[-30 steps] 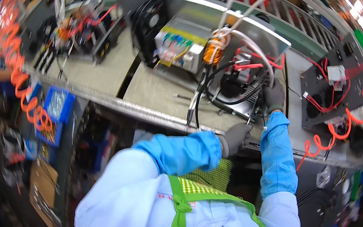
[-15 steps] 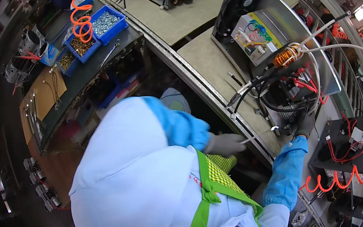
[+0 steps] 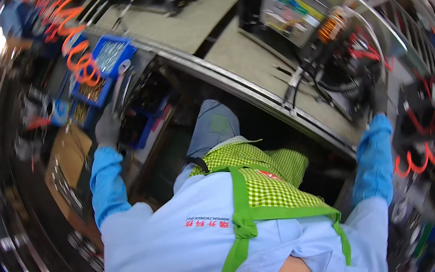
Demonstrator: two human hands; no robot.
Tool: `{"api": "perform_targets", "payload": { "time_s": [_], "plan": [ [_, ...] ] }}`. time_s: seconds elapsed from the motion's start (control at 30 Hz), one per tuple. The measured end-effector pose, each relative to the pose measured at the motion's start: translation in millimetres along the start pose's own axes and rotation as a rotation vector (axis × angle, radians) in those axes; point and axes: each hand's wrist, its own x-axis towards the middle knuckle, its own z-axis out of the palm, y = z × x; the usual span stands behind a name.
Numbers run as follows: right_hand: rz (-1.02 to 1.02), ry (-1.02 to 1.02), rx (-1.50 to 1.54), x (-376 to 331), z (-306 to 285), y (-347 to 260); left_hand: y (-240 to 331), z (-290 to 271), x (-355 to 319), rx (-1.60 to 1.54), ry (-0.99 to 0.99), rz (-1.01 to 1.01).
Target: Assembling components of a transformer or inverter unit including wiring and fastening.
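My left hand (image 3: 108, 127), in a grey glove and blue sleeve, is at the edge of the dark bench on the left. A silver wrench (image 3: 119, 88) runs up from its closed fingers, toward the blue bins; motion smears the grip. Another slim metal tool lies close beside the wrench. On the right, my gloved right hand (image 3: 379, 96) reaches in beside the black cables (image 3: 329, 91) and dark parts of an open equipment chassis. Its fingers are blurred and partly hidden. Above the cables sits a copper-wound coil (image 3: 332, 27) with thick white leads.
Blue bins (image 3: 114, 54) of small metal hardware stand on the left bench, under a coiled orange hose (image 3: 84, 66). A metal rail (image 3: 232, 86) edges the pale worktop. A clear panel rises from the chassis. Another dark unit with red wires (image 3: 433, 109) stands at far right.
My left hand has swung from beside the chassis to the left bench, carrying the wrench. My right hand stays by the chassis. The whole view has turned.
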Motion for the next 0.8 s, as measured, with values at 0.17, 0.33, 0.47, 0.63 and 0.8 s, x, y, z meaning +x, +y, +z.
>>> {"api": "perform_targets", "payload": {
  "time_s": [0.17,0.33,0.47,0.63,0.8],
  "plan": [
    [0.261,-0.096,0.270,3.0,6.0,-4.5,-87.8,12.9,12.0,0.125,0.030,0.129],
    [0.291,0.026,0.181,-7.4,-6.3,-1.7,-12.7,-11.2,29.5,0.331,-0.034,0.033],
    [0.226,0.021,0.129,-5.4,-10.8,-21.7,-16.8,3.2,22.2,0.378,0.254,0.109],
    [0.328,-0.012,0.149,-8.6,-16.2,-37.1,81.4,34.7,14.5,0.108,0.386,0.396],
    [0.354,-0.043,0.133,-12.5,-11.0,-23.6,166.3,46.1,10.8,-0.193,0.174,0.534]
  ]
}}
